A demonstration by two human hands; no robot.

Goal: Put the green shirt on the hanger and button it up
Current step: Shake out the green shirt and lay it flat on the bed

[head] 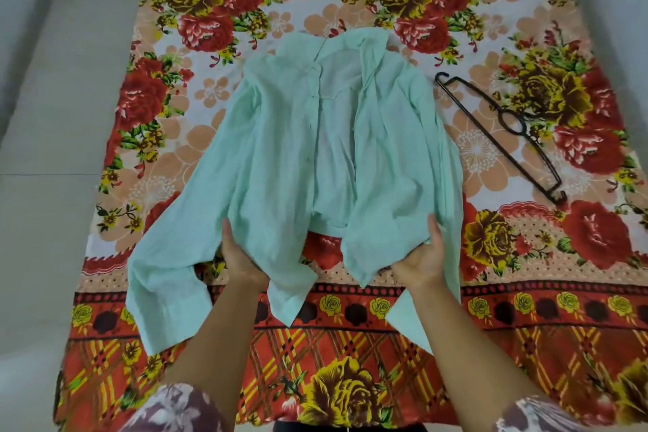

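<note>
Lying spread across the middle of the floral cloth (350, 344), the green shirt (280, 137) is seen with its collar turned away from the person and its front panels parted, so that the paler inside is shown between them. The near hem of the left panel is gripped by the left hand (242, 256), thumb on top and fingers hidden beneath the fabric; the near hem of the right panel is held in the same way by the right hand (420, 256). One sleeve is trailed out to the left and down toward the near border of the cloth, while the other is run along the shirt's right edge and partly hidden behind the right forearm. To the right of the shirt, apart from it, the black hanger (505, 120) is laid flat and aslant on the cloth, its hook pointed toward the far side. Bare cloth is left around the hanger, beyond the collar and along the near plaid border. The cloth is bordered on the left and right by a pale floor (42, 116). Patterned sleeves (175, 407) are seen at the bottom edge.
</note>
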